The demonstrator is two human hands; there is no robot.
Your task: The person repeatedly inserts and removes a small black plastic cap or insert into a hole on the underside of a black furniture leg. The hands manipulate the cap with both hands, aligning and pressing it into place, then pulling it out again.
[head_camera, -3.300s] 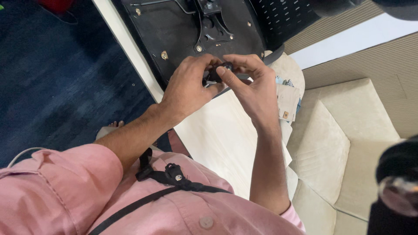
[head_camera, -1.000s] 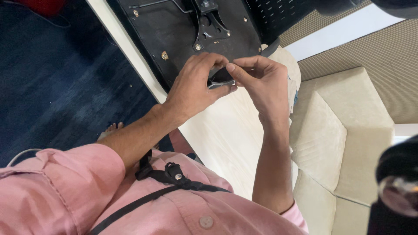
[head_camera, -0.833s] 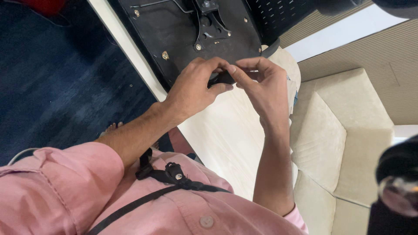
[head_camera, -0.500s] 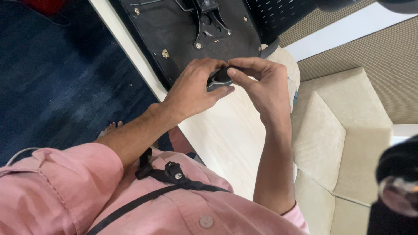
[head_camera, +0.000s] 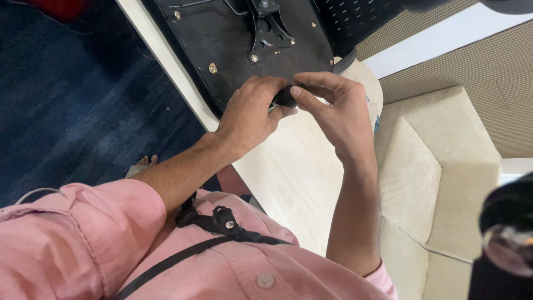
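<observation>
Both hands, left hand (head_camera: 250, 114) and right hand (head_camera: 333, 114), are pinching a small black part (head_camera: 285, 98) in closed fingertips, likely light, rigid, fingertip-sized.

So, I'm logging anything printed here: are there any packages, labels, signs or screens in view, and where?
Possible package or label: a sliver of white and blue at the table's far edge, just beyond the right hand; mostly hidden, too small to tell its kind.
Signs or screens: none in view.
The small black part held by the left hand and right hand shows no label.
</observation>
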